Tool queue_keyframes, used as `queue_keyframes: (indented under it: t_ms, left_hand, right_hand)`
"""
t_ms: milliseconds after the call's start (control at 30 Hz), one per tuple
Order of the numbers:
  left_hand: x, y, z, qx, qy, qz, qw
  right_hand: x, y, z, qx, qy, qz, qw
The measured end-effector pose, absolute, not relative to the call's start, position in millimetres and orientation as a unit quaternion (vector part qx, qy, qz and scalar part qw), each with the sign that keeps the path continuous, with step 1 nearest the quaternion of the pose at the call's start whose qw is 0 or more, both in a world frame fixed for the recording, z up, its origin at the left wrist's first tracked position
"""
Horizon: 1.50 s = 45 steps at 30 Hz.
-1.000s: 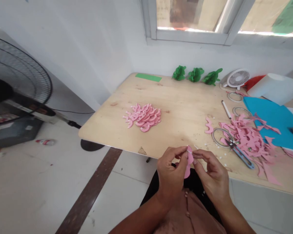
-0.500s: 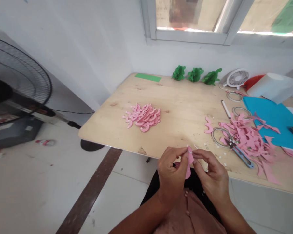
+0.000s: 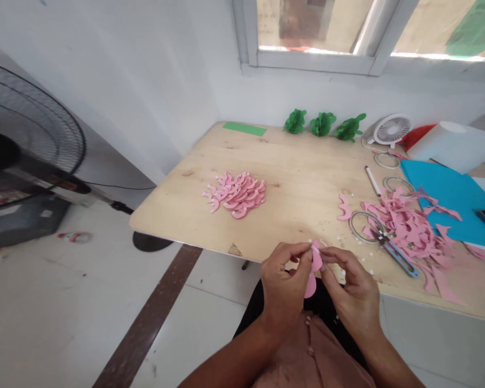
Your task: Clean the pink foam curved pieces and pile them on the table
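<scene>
Just past the table's front edge, above my lap, a pink paper cutout with rounded lobes is held between both hands. My left hand pinches it from the left with thumb and index finger. On the other side, the thumb and fingertips of my right hand close at its upper edge. A narrow white strip, perhaps tape, crosses the top of the cutout between the fingertips. Part of the paper is hidden behind my left fingers. Farther left lies a pile of curved pink paper pieces.
On the right of the wooden table are pink scraps, a blue-handled cutting tool, tape rings, a white pen and blue sheets. Green paper shapes and a small fan stand along the wall.
The cutout has tilted slightly, and the white strip on it now slants more between my fingertips. Both hands keep their pinch in nearly the same place.
</scene>
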State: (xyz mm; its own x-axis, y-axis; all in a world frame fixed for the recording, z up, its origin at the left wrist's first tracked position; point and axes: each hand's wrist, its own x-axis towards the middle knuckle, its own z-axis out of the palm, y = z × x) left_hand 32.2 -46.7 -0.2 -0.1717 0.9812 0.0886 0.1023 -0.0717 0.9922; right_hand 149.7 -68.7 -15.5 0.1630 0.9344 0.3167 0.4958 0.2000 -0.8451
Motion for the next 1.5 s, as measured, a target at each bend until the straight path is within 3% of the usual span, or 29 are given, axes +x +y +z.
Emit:
queue_keyframes:
  t_ms: [367,867,1500]
  left_hand:
    - [30.4,-45.1,0.6,0.428,0.543,0.526,0.495]
    - [32.7,-50.3,4.0,0.461,0.539,0.538,0.456]
    - [34.1,-49.9,-2.0,0.419,0.536,0.556,0.477]
  right_hand:
    - [149.2,-68.0,-14.2,-0.6,-0.591,0.245,0.48]
    - [148.1,-69.4,-16.6,-0.605,-0.593,0.246,0.47]
    - [146.5,-69.0,-12.8,-0.593,-0.654,0.139,0.448]
